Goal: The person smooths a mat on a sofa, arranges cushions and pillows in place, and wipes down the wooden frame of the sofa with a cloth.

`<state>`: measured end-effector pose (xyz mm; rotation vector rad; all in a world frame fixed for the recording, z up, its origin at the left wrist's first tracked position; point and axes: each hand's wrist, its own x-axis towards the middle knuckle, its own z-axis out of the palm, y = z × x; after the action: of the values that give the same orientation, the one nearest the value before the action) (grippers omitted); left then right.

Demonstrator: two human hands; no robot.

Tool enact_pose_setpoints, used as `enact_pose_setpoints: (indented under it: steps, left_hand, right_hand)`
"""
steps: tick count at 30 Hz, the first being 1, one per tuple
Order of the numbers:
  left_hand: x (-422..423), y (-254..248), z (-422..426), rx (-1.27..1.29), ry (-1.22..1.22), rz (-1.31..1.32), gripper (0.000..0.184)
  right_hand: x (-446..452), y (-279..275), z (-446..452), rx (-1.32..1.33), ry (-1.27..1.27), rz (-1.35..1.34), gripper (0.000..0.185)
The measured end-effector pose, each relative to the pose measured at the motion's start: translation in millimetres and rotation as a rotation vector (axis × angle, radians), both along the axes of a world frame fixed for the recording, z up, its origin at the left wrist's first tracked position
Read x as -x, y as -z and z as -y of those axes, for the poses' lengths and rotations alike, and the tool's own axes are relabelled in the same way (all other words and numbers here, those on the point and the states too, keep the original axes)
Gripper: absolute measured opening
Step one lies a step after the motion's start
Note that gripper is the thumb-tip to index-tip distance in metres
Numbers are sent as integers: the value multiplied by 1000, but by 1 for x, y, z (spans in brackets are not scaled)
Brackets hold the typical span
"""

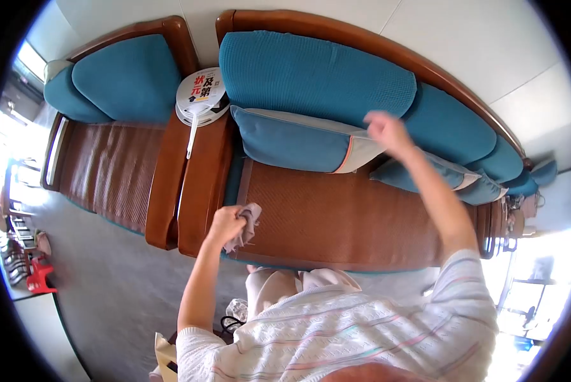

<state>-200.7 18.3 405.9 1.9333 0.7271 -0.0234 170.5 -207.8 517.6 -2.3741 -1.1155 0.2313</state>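
Note:
My left hand (227,224) is closed on a crumpled greyish-pink cloth (246,228), low over the left front part of the brown woven seat mat (323,210). Farther right, my right hand (389,134) is raised near the grey end of a long blue cushion (292,140); motion blurs its fingers, and whether they touch the cushion cannot be made out. Behind that cushion a ribbed teal backrest cushion (317,73) leans against the wooden sofa back. Smaller blue-grey cushions (425,167) lie to the right, partly behind my right forearm.
A white hand fan (199,92) with printed characters lies on the wooden armrest (202,191) between the two seats. At the left is a second sofa section with teal cushions (129,76). A red stool (41,275) stands on the far-left floor. A bag (165,356) is near my left side.

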Motion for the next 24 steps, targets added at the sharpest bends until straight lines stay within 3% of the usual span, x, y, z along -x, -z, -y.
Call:
enact_pose_setpoints:
  steps: [1,4,7,11,13,17,20,24]
  left_hand:
    - [-1,-2,4,-107,127,6,30]
    - [-4,-18,14,-319,418,-79,31]
    - [9,-29,9,-237,438,140,34]
    - [56,-5,-38,-135,274,328,34]
    - [90,-4,-62,-74,225,290,41]
    - [128,-21,-106,177,215,82,52]
    - [140,-10,-114,218,239,181,60]
    - [157,5,-123,170,269,296,50]
  right_hand:
    - [35,24,5,-88,-153,-142,24]
    - [152,62,-15,-99,-8,-904,34]
    - [248,80,-53,-121,15,-1209,45]
    - [338,98,-112,-177,144,-1451,33]
    - [371,120,-139,-241,226,-1581,29]
    - [408,126,-183,-323,299,-1614,25]
    - [421,116,-199,-399,481,-1596,24]
    - [420,138,-210,-517,455,-1784,25]
